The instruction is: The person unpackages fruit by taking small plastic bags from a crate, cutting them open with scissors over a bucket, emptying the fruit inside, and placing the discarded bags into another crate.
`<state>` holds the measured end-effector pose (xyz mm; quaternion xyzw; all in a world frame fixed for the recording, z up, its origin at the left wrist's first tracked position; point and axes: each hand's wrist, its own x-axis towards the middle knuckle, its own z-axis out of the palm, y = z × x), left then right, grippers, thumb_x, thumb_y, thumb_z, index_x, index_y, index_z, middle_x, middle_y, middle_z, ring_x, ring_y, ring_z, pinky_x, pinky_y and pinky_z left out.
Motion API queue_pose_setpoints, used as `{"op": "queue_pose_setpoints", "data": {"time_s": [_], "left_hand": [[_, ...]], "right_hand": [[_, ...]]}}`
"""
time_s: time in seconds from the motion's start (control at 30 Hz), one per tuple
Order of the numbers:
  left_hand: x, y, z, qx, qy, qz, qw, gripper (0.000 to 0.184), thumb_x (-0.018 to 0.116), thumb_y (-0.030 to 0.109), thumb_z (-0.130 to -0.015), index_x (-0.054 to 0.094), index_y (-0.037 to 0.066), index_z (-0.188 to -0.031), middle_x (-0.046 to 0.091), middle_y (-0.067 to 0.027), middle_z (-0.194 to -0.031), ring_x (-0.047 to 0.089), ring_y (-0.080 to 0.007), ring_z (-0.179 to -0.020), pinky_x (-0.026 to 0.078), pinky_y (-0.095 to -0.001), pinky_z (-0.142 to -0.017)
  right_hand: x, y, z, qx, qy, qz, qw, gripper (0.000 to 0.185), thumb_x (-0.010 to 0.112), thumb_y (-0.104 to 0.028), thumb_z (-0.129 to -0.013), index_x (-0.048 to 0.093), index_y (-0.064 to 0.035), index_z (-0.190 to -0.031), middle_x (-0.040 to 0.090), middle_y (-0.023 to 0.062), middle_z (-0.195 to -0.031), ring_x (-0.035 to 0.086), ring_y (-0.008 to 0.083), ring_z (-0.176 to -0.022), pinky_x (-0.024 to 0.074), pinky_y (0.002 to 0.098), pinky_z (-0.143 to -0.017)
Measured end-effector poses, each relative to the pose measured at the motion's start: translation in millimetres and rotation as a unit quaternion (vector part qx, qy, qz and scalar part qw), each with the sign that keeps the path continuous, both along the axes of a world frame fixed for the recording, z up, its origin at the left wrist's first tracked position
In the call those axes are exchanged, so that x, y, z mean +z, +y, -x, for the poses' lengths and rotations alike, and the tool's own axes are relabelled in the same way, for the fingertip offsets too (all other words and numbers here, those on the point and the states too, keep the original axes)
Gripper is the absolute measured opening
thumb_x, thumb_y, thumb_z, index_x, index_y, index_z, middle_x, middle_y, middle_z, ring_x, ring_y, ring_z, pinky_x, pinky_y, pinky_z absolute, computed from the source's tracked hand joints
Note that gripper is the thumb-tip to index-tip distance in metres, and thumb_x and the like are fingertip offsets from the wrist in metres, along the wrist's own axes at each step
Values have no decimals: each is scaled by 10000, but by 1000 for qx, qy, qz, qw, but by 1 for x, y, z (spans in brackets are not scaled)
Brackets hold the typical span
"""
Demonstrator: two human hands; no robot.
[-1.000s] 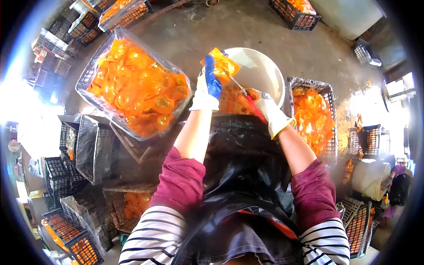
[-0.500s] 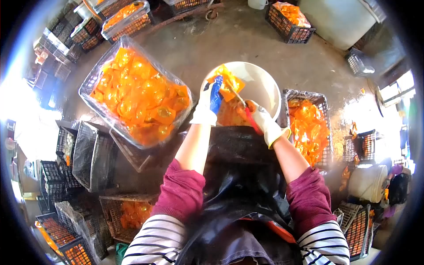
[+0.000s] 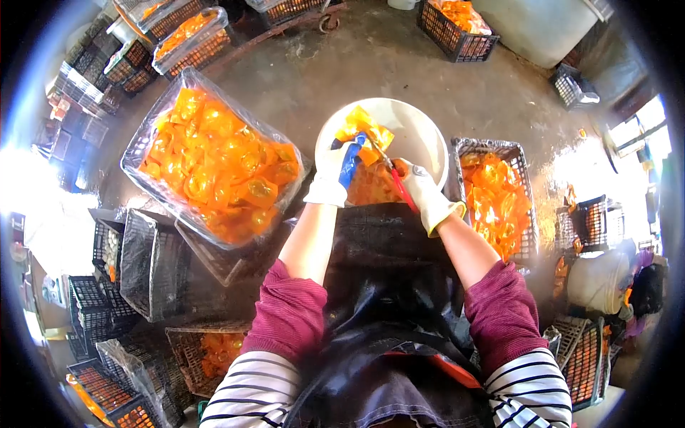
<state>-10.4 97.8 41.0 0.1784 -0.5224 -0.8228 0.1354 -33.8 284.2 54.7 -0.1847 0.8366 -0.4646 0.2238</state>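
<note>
My left hand (image 3: 334,165), in a white glove with blue at the fingers, grips a shiny orange plastic packet (image 3: 364,127) over a white bucket (image 3: 422,128). My right hand (image 3: 422,191), gloved in white with a yellow cuff edge, is closed around red-handled scissors (image 3: 403,187). Their metal tip meets the lower right side of the packet; whether the blades are parted is too small to tell. Reddish-orange contents show low in the bucket.
Left of the bucket stands a plastic-lined crate (image 3: 135,153) heaped with orange packets. Another black crate (image 3: 526,207) of packets is close on the right. Stacked crates (image 3: 153,264) line the left side, and a further packet-filled crate (image 3: 457,36) stands at the back.
The view has shifted slightly, moving the bucket and hands a little to the left. The packet is still in my left hand, with the scissors' tip at it.
</note>
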Motion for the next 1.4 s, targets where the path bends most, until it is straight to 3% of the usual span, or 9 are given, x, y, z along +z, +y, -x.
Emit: {"op": "queue_pose_setpoints", "data": {"time_s": [0.5,0.57,0.7,0.83,1.07,1.17,1.23,1.3,1.4], "left_hand": [[-24,-6,-3,-49,-56,161,984,341,683,171,-861,615,44,-1169,651,-44,-986,604,-125,-826,502,-254,-687],[-15,-3,-9,-60,-68,226,970,333,676,186,-867,617,45,-1163,652,-43,-985,598,-121,-813,493,-247,-668],[-2,8,-3,21,26,34,999,292,649,155,-874,623,22,-1132,651,-45,-986,602,-135,-856,491,-248,-734],[5,11,-8,28,26,86,996,337,606,214,-929,596,-10,-1181,638,-85,-1048,585,-167,-917,478,-255,-840],[28,29,-7,34,-14,-1,999,246,634,142,-894,625,23,-1110,634,-49,-922,602,-159,-840,523,-248,-649],[18,29,-2,16,5,-118,993,331,683,258,-868,627,31,-1102,651,-77,-945,613,-219,-895,540,-308,-733],[5,27,1,-27,42,272,961,389,695,309,-850,625,32,-1114,659,-97,-987,611,-228,-937,524,-335,-798],[-5,21,1,-78,-23,625,776,453,693,362,-836,621,31,-1137,663,-140,-1046,612,-231,-977,487,-359,-871],[53,33,-12,-70,-157,258,951,414,661,320,-859,619,33,-1154,664,-135,-1031,613,-238,-969,485,-342,-851]], "right_hand": [[-45,1,10,-6,1,35,999,215,533,-246,-947,626,-91,-1064,646,103,-812,586,193,-759,446,310,-696],[2,-3,-8,1,13,-13,1000,198,519,-236,-953,636,-95,-1028,644,83,-802,578,159,-745,436,287,-669],[-21,0,6,11,-95,66,993,220,615,-149,-922,610,-31,-1108,624,22,-874,556,92,-758,460,232,-682],[-6,-1,1,9,-165,125,978,227,623,-147,-918,606,-25,-1109,624,25,-872,556,85,-752,467,233,-672],[24,4,4,-61,-221,166,959,236,613,-136,-921,603,-20,-1127,629,22,-884,586,104,-761,490,237,-661],[-18,12,22,-13,-62,93,994,231,578,-125,-937,603,-30,-1146,632,30,-904,585,102,-812,496,232,-656],[0,13,21,-28,-46,54,997,229,554,-122,-947,606,-38,-1154,637,39,-925,586,103,-848,498,227,-662],[3,12,19,-36,-15,47,998,227,534,-129,-955,613,-48,-1152,642,43,-932,588,106,-870,493,223,-681],[-10,13,19,-26,70,41,996,222,522,-141,-957,623,-56,-1135,647,44,-919,591,114,-876,477,224,-722]]}}
